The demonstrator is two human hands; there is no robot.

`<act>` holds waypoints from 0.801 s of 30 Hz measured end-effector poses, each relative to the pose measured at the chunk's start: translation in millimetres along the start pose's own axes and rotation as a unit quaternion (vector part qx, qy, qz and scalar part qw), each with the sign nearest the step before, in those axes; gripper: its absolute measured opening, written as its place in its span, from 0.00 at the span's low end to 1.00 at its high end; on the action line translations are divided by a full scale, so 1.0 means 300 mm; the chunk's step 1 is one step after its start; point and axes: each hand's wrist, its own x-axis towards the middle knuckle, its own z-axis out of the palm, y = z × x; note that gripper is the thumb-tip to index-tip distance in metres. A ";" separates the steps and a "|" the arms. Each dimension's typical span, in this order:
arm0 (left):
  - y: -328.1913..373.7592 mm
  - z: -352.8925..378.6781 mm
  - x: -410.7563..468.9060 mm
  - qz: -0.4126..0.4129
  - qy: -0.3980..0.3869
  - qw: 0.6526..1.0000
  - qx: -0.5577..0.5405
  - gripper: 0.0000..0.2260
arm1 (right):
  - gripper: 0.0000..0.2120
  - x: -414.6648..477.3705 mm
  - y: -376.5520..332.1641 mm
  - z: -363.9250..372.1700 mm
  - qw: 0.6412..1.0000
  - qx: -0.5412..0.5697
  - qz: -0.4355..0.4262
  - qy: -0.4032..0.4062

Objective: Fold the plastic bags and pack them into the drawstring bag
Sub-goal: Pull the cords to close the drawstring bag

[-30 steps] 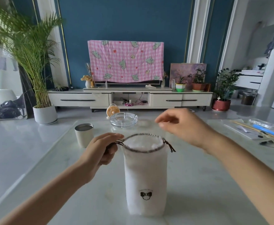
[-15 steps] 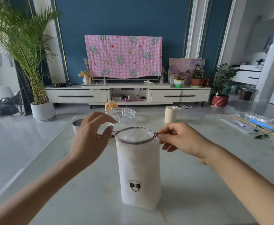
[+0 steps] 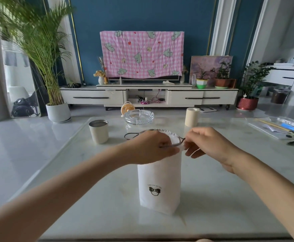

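Wide open before, the drawstring bag [image 3: 160, 180] is being cinched between left grip [image 3: 151, 147], holding its rim, and right grip [image 3: 210, 145], pinching the cord [image 3: 182, 139]; packing seemingly done

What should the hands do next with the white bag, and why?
Probably the right hand should pull the cord out to the right while the left hand holds the rim. The drawstring bag stands upright with its mouth only partly gathered, and the right hand pinches the cord beside it.
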 end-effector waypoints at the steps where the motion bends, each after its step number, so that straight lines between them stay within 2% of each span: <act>1: -0.010 -0.019 -0.007 0.010 0.047 0.998 -0.048 0.12 | 0.11 0.001 -0.004 -0.001 1.000 0.008 -0.002 0.004; 3: -0.054 -0.060 -0.018 0.032 0.195 0.974 -0.113 0.08 | 0.11 -0.004 -0.006 -0.012 0.999 0.034 -0.002 0.012; 5: -0.122 -0.083 -0.026 -0.004 0.283 0.954 -0.099 0.08 | 0.10 -0.011 -0.002 -0.017 0.998 0.064 0.005 0.008; 6: -0.159 -0.082 -0.024 -0.059 0.279 0.954 -0.089 0.08 | 0.10 -0.013 0.002 -0.018 0.997 0.075 0.009 0.004; 7: -0.198 -0.073 -0.019 -0.127 0.241 0.956 -0.105 0.08 | 0.10 -0.014 0.007 -0.017 0.996 0.085 0.012 0.001; 8: -0.225 -0.061 -0.019 -0.195 0.178 0.950 -0.167 0.10 | 0.09 -0.014 0.011 -0.014 0.996 0.090 0.014 -0.001; 9: -0.242 -0.047 -0.022 -0.246 0.107 0.927 -0.263 0.11 | 0.09 -0.012 0.014 -0.010 0.996 0.092 0.014 0.000; 10: -0.247 -0.032 -0.028 -0.280 0.048 0.889 -0.359 0.12 | 0.09 -0.011 0.017 -0.007 0.996 0.089 0.012 0.000; 12: -0.247 -0.015 -0.033 -0.296 -0.001 0.834 -0.467 0.12 | 0.08 -0.007 0.021 -0.004 0.997 0.083 0.007 0.004; 17: -0.222 -0.024 -0.022 -0.287 0.033 0.801 -0.524 0.10 | 0.08 -0.006 0.033 -0.008 0.994 0.108 0.013 0.018; 21: -0.197 -0.002 -0.018 -0.264 0.078 0.809 -0.520 0.12 | 0.09 -0.005 0.047 0.001 0.988 0.142 0.026 0.046; 24: -0.184 -0.002 -0.017 -0.267 0.052 0.759 -0.591 0.11 | 0.09 -0.001 0.049 0.014 0.986 0.141 0.019 0.082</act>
